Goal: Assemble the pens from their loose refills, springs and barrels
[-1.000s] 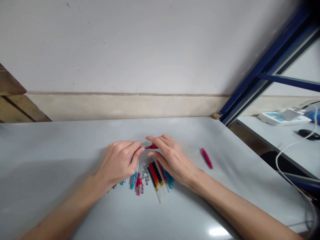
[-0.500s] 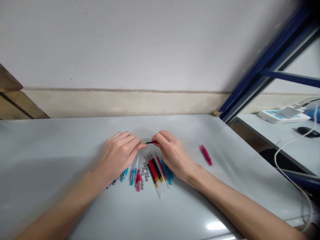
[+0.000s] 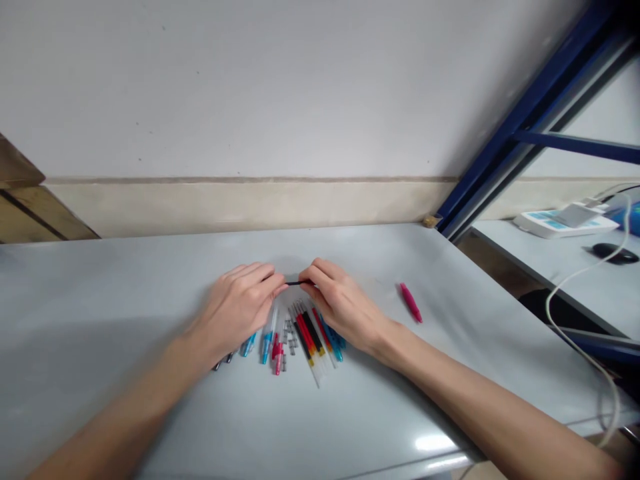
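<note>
Between my two hands stretches a thin black pen refill (image 3: 294,283), one end at each hand's fingertips. My left hand (image 3: 243,300) is closed in a pinch on its left end. My right hand (image 3: 345,303) pinches the other end, and its fingers hide what lies inside them. Just below lie several loose refills (image 3: 311,333) with red and black ink. Clear pen barrels with blue tips (image 3: 267,339) and pink tips (image 3: 279,357) are beside the left hand, near small clear clips (image 3: 292,340). Blue pen barrels (image 3: 336,343) lie partly under the right hand.
A pink pen barrel (image 3: 411,303) lies apart on the grey table (image 3: 200,427), right of my right hand. Past the table's right edge, a white cable (image 3: 575,273) hangs in front of another desk with a black mouse (image 3: 615,253). A wall runs behind.
The yellow part and the red piece seen at the refill's ends are now out of sight; only a black stretch shows. The hands have come slightly closer together.
</note>
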{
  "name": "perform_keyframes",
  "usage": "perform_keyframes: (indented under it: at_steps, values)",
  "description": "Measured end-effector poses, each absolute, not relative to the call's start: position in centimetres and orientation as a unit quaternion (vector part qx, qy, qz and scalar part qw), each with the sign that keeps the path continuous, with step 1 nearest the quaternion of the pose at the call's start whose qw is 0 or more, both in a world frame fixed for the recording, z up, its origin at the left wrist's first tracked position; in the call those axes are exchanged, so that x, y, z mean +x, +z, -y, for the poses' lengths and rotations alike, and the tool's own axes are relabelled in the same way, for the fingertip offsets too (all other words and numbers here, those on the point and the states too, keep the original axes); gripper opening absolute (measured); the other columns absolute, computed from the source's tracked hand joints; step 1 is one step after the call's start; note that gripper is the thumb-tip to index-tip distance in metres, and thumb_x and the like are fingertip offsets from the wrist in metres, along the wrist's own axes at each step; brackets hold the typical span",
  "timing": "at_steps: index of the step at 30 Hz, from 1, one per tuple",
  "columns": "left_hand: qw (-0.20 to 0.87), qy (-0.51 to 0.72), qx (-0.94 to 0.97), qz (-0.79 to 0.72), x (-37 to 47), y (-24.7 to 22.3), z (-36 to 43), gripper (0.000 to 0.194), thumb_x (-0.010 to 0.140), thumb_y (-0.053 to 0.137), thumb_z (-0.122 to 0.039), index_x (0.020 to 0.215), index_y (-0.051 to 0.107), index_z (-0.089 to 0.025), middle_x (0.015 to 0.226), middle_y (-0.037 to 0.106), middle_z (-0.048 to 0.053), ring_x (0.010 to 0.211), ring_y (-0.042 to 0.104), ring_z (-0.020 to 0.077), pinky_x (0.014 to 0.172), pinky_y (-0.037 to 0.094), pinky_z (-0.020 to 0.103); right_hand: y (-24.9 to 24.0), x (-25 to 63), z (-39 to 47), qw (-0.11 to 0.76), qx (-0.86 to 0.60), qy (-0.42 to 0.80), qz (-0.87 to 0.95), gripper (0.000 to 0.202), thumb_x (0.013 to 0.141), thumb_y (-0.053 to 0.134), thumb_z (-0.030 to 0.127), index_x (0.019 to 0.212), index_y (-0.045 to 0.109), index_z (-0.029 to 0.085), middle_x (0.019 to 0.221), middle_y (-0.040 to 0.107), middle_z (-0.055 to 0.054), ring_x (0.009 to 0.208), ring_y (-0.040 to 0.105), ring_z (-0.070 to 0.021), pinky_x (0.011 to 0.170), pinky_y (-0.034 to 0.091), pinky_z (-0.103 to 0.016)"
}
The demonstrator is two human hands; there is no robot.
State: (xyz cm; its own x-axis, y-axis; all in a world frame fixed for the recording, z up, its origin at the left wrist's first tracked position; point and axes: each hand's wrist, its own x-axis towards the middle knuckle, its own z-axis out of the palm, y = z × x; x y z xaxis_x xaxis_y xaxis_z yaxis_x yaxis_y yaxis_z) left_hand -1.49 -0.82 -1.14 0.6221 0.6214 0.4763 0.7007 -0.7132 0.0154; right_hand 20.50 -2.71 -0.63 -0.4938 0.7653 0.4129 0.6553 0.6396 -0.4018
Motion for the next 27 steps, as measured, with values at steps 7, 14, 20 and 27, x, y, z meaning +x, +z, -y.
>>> perform_keyframes:
  at_steps: [7, 14, 20, 27]
  values:
    - [0.056, -0.264, -0.87, 0.413, -3.4, -1.1, -0.7, 0.025, 0.097, 0.047, -0.011, 0.079, 0.063, -0.019, 0.079, 0.063, 0.002, 0.077, 0.058, 0.0172, 0.068, 0.039, 0.031, -0.7, 22.2, 1.8, 0.321, -0.441, 0.105, 0.832, 0.019, 0.102, 0.041, 0.01, 0.095, 0.056, 0.019, 0.095, 0.059, -0.006, 0.084, 0.054, -0.0185, 0.076, 0.043, -0.032]
    - [0.03, -0.293, -0.833, 0.469, -4.3, -1.1, -1.4, 0.024, 0.095, 0.049, -0.014, 0.077, 0.064, -0.02, 0.079, 0.065, 0.001, 0.077, 0.059, 0.0168, 0.064, 0.037, 0.03, -0.2, 22.2, 2.1, 0.327, -0.414, 0.135, 0.839, 0.016, 0.101, 0.043, 0.013, 0.096, 0.056, 0.02, 0.094, 0.059, -0.006, 0.078, 0.052, -0.0175, 0.072, 0.043, -0.031]
    - [0.024, -0.296, -0.83, 0.472, -3.6, -1.0, -1.1, 0.024, 0.095, 0.05, -0.016, 0.075, 0.063, -0.019, 0.077, 0.064, 0.002, 0.078, 0.059, 0.0173, 0.065, 0.037, 0.03, -0.1, 21.0, 3.2, 0.252, -0.309, 0.202, 0.895, 0.022, 0.106, 0.039, 0.017, 0.098, 0.06, 0.019, 0.097, 0.059, -0.007, 0.082, 0.055, -0.018, 0.076, 0.045, -0.03]
    - [0.016, -0.29, -0.829, 0.477, -3.5, -0.9, -1.1, 0.025, 0.095, 0.05, -0.018, 0.076, 0.066, -0.019, 0.078, 0.064, 0.003, 0.075, 0.058, 0.0175, 0.065, 0.038, 0.03, -0.5, 20.7, 3.4, 0.228, -0.264, 0.171, 0.921, 0.028, 0.107, 0.041, 0.023, 0.1, 0.068, 0.02, 0.094, 0.062, -0.008, 0.087, 0.056, -0.0217, 0.079, 0.044, -0.035]
